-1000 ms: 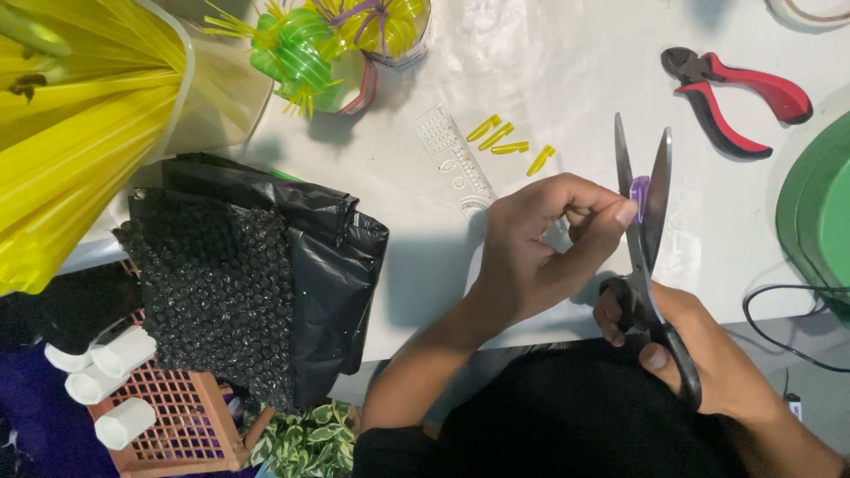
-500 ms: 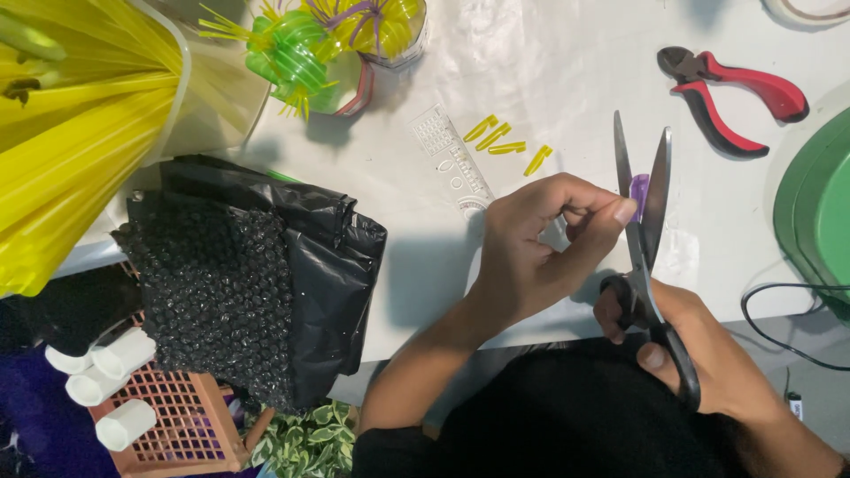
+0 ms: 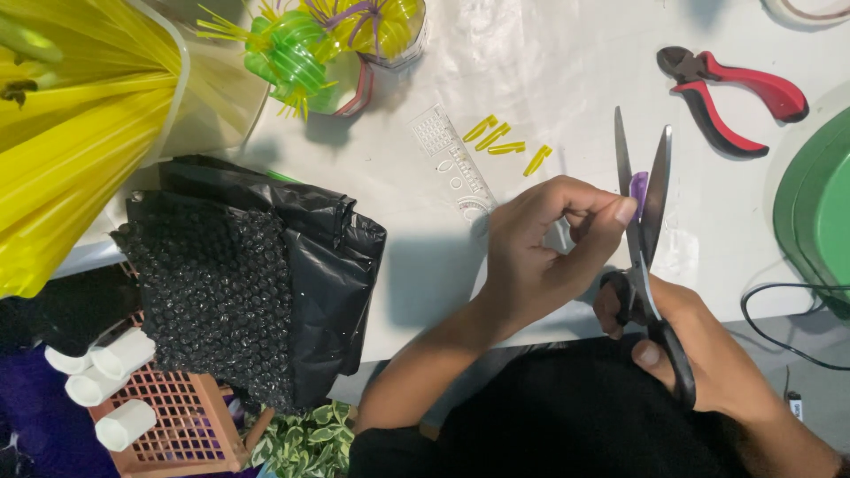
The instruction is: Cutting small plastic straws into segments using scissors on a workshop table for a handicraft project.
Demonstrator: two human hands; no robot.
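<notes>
My left hand point(image 3: 540, 248) pinches a small purple piece point(image 3: 638, 185) between thumb and forefinger, holding it between the blades of black-handled scissors point(image 3: 643, 221). My right hand point(image 3: 686, 341) grips the scissor handles near the table's front edge; the blades stand apart around the purple piece. Several short yellow cut pieces point(image 3: 506, 142) lie on the white table point(image 3: 549, 62) just beyond my left hand, beside a clear plastic ruler point(image 3: 452, 159).
Red-handled pliers point(image 3: 735, 97) lie at the far right. A green tray point(image 3: 819, 212) sits at the right edge with a black cable point(image 3: 779, 323). Yellow strips point(image 3: 71, 133) fill the left; black bubble wrap and a bag point(image 3: 257, 265) lie beside them. Green and yellow plastic ornaments point(image 3: 328, 44) are at the back.
</notes>
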